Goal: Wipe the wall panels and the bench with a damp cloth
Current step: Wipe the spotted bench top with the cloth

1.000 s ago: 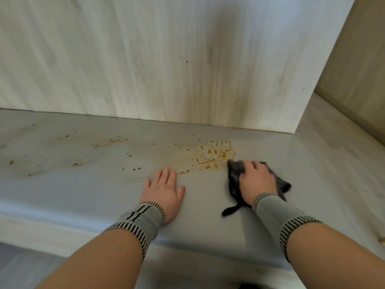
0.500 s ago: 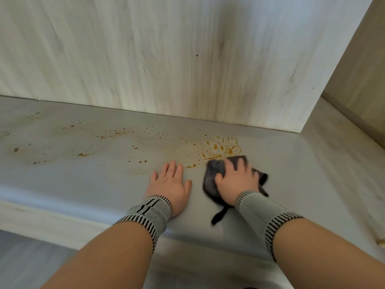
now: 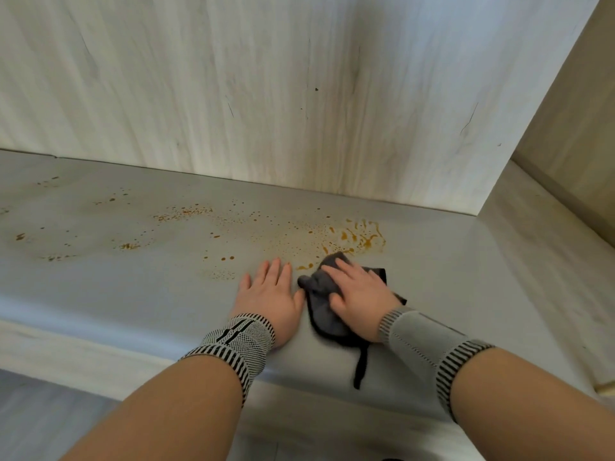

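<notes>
Leftward since earlier, the right hand (image 3: 357, 294) presses flat fingers on the grey cloth (image 3: 324, 306); left hand (image 3: 271, 294) braces, fingers together. Bench (image 3: 466, 277) wiping; next, the orange stains (image 3: 359, 236) beyond.

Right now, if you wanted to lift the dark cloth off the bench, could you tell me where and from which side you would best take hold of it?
Probably the thin strap trailing from the dark cloth toward the bench front edge: it lies free, uncovered by the right hand, which presses the bunched middle. Pinch it from above, coming from the near side.
</notes>
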